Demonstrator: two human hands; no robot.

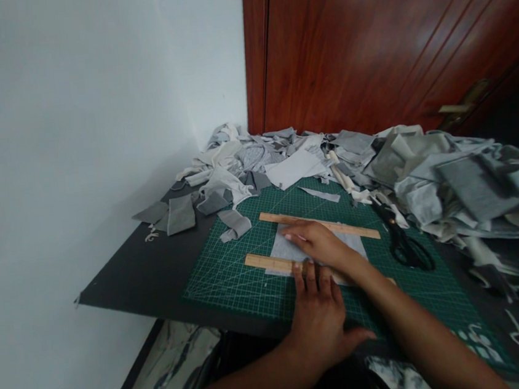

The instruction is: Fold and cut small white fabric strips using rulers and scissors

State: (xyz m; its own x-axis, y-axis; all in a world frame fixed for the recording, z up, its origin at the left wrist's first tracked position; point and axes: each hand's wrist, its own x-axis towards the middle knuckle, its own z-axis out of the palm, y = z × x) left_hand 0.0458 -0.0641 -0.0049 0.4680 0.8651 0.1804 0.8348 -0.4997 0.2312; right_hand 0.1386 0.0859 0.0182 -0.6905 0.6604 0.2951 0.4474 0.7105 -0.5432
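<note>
A light grey piece of fabric [283, 246] lies flat on a green cutting mat [232, 287]. Two wooden rulers cross it: a far ruler [356, 230] along its upper edge and a near ruler [261, 260] along its lower part. My left hand [319, 318] rests its fingertips on the near ruler, with the thumb spread out to the right. Reaching in from the right, my right hand [320, 241] lies over the fabric between the rulers, its fingers stretched to the left. It covers part of the fabric, and its forearm passes over the near ruler.
Black-handled scissors [408, 247] lie right of the rulers. Heaped grey and white fabric scraps [255, 158] line the back, with a bigger pile [462, 179] at the right. A dark table [158, 285] borders the mat; a white wall [93, 113] stands at the left.
</note>
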